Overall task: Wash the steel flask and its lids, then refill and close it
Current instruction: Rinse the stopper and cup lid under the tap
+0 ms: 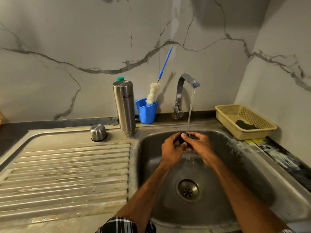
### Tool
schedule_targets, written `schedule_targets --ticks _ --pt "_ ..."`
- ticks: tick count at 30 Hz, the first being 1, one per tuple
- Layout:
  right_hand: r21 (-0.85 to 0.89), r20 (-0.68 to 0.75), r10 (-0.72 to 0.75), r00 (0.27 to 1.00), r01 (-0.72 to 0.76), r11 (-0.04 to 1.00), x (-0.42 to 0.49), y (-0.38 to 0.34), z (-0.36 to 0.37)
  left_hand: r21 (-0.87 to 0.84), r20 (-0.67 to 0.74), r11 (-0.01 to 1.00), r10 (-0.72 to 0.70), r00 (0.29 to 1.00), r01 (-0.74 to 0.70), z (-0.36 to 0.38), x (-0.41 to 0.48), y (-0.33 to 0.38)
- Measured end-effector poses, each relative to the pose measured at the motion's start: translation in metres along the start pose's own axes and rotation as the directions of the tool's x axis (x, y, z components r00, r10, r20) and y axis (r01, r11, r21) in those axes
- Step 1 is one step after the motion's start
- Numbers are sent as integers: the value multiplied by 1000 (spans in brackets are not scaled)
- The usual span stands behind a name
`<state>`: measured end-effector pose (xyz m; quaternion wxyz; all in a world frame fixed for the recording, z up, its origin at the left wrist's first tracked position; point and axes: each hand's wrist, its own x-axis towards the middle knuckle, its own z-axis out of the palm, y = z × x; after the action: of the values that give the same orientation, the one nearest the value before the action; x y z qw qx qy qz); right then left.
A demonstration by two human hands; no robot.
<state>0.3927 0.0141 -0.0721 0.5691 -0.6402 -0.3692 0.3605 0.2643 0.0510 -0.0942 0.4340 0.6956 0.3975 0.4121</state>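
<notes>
Small black lid [182, 141]: dark, mostly hidden by fingers, shape unclear. It sits over the far part of the sink basin [151, 165], directly under the tap [185, 81] stream. Left hand [171, 148] and right hand [200, 145] both have fingers curled round it, one from each side, thumbs on top. There is open basin on the near side down to the drain [188, 190]; the far wall is close.

Steel flask [125, 106]: brushed, logo upside down, standing on the far ledge left of the basin. Steel cup lid [98, 132]: mouth-down on the drainboard [67, 174], left of the flask and well apart from the hands.
</notes>
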Motion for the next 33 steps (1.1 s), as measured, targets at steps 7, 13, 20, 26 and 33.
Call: schedule_targets --ticks 7,13,20,26,33 --pt "118 219 78 973 -106 987 -1 -12 -11 -37 -63 999 -13 998 10 -1 6 -5" --pt "85 89 18 996 -26 996 2 -9 -15 -98 83 991 -80 993 88 2 5 2" --pt "-162 -25 -91 996 85 983 3 2 2 20 64 977 -213 975 213 3 10 -9" --pt "-224 -81 -90 993 70 972 4 2 2 -14 61 970 -240 969 242 2 10 -6" --pt "-239 -83 -116 990 93 966 2 0 3 -31 70 967 -251 965 254 1 7 -2"
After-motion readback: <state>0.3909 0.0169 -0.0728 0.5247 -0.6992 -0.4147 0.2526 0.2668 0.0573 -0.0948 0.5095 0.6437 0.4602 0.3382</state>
